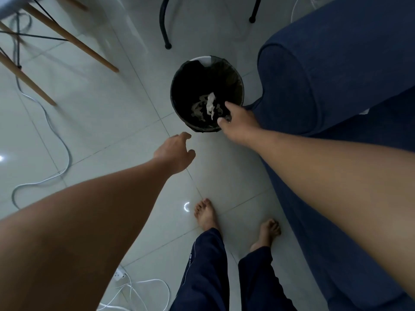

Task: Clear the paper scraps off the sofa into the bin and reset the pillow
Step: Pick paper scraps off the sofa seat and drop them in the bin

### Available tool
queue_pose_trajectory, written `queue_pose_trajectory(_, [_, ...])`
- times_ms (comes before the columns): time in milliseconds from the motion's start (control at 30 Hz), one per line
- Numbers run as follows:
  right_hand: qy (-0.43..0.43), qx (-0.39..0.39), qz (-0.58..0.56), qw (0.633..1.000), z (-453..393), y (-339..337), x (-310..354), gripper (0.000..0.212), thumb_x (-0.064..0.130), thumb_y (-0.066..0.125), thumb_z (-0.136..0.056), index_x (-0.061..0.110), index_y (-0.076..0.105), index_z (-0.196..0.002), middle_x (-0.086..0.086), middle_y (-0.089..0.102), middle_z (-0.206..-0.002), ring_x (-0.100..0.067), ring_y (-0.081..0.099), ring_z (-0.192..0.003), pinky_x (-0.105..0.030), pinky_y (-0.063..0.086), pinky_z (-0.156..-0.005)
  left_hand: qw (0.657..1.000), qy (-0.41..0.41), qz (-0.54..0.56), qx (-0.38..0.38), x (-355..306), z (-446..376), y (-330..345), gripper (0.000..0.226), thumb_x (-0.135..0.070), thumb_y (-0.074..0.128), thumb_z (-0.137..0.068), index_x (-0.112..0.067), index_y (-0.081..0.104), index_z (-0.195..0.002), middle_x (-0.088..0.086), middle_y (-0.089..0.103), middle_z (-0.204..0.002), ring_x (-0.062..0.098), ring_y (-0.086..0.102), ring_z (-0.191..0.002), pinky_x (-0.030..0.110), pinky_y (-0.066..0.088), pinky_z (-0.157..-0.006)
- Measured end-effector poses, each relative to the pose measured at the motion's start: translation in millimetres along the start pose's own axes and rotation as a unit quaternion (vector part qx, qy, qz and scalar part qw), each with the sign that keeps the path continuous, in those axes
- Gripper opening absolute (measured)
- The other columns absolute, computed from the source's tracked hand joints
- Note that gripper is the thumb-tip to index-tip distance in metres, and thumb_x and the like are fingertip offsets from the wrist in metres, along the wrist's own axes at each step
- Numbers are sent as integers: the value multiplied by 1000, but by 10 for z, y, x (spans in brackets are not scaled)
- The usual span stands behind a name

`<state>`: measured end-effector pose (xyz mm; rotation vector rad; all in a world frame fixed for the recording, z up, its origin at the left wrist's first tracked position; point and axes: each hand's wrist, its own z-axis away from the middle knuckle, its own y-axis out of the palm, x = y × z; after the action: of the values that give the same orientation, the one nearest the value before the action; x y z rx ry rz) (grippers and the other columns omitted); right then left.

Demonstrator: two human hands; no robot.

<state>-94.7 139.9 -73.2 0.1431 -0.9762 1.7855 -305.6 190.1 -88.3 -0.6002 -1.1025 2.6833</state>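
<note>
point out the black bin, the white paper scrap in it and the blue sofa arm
black round bin [179,95]: head view, dark inner wall on its left side
white crumpled paper scrap [210,105]: head view, middle of the scrap
dark blue fabric sofa arm [292,86]: head view, rounded front face

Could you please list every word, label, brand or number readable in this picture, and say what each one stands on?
No text can be read here.
Trouser leg: a small pale mark near the side stripe, too blurred to read.
Bin, sofa and power strip: no visible lettering.
</note>
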Motion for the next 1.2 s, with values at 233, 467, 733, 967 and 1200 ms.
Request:
queue_pose_trajectory(233, [11,67,137,988,701,54,-610,66,60,44,-99,39,27,-160,0,59,-142,-26,55,-128,-46,50,-101,999,12,-35,30,-159,197,60,60,-40,56,-96,-23,39,-151,2,57,-141,26,53,-129,44,52,-93])
queue_pose_trajectory(467, [33,59,176,982,1129,-449,-1140,69,64,40,-101,38,22,-163,-1,48,-155,-26,48,-137,-43,47,-101,997,33,-58,32,-591,324,93,60,-41,56,-96,-24,39,-150,2,57,-141,26,54,-128,46,53,-93])
queue_pose_trajectory(733, [81,-9,156,984,1564,-1037,-1718,65,63,40,-100,40,27,-159,2,61,-136,-27,59,-121,-44,51,-94,994,70,-77,41,-1401,439,238,56,-41,57,-95,-26,43,-147,0,58,-139,24,57,-124,45,52,-95])
queue_pose_trajectory(967, [107,-51,153,981,2054,-1533,-2476,60,62,39,-102,40,31,-157,5,66,-122,-24,63,-110,-43,53,-87,988,98,-105,55,-2185,610,585,55,-41,57,-95,-26,44,-146,0,59,-139,25,57,-124,44,52,-95])
queue_pose_trajectory(1200, [135,-70,149,977,2438,-1944,-3262,59,61,39,-103,37,32,-157,0,62,-132,-27,62,-114,-41,51,-84,982,132,-100,87,-3011,762,959,60,-45,53,-90,-26,45,-147,1,57,-141,29,57,-122,46,51,-97])
